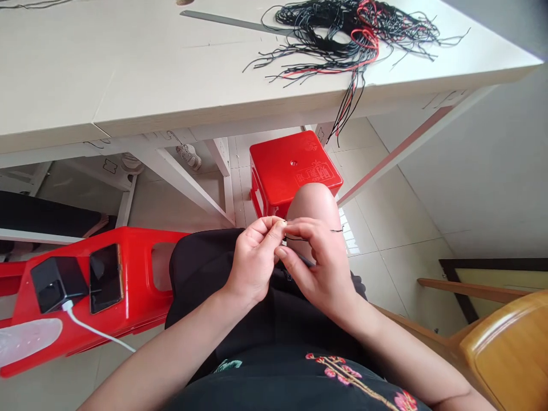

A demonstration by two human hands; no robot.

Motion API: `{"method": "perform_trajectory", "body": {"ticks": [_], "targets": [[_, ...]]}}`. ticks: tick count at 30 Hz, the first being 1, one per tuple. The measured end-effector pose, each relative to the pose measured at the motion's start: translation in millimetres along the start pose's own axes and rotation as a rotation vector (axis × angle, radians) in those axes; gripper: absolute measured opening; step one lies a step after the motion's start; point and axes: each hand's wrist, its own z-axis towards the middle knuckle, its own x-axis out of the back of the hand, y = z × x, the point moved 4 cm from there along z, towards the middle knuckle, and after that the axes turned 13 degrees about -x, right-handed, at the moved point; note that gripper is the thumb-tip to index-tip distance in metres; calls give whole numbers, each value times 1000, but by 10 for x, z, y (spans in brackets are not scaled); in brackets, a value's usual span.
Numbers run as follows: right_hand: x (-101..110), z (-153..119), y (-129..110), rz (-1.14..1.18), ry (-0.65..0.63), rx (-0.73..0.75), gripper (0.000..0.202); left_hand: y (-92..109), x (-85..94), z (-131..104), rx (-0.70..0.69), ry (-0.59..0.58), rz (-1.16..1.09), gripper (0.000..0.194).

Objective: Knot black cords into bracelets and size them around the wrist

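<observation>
My left hand [257,257] is closed in a pinch, thumb against the bent index finger, on a thin black cord above my lap. My right hand [321,262] meets it at the fingertips, its fingers bent round the same cord and its thumb a little lower. One end of the black cord [337,230] sticks out to the right past the back of my right hand. Between the hands only a short dark stretch shows; the rest is hidden by the fingers. On the table [149,74] lies a tangled bundle of black and red cords [329,43], some hanging over the front edge.
A metal ruler [231,21] lies beside the bundle. A red stool [295,165] stands beyond my knee. At the left, another red stool [141,268] holds a phone [105,278] and a black device [57,282] with a white cable. A wooden chair [509,348] is at the right.
</observation>
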Motion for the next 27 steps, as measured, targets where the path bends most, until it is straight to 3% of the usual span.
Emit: {"method": "perform_trajectory", "body": {"ticks": [3, 6, 10, 16, 27], "targets": [[-151, 54, 200, 223, -125, -255, 17, 10, 8, -16, 29, 35, -14, 16], [-172, 63, 228, 304, -110, -338, 7, 29, 22, -29, 69, 51, -69, 14], [-138, 72, 173, 368, -36, -355, 3, 41, 26, -58, 111, 59, -170, 11], [-118, 56, 135, 364, 48, -319, 10, 35, 19, -48, 57, 101, -233, 10], [-166, 69, 231, 488, -13, -354, 13, 53, 2, -18, 76, 30, -220, 14]]}}
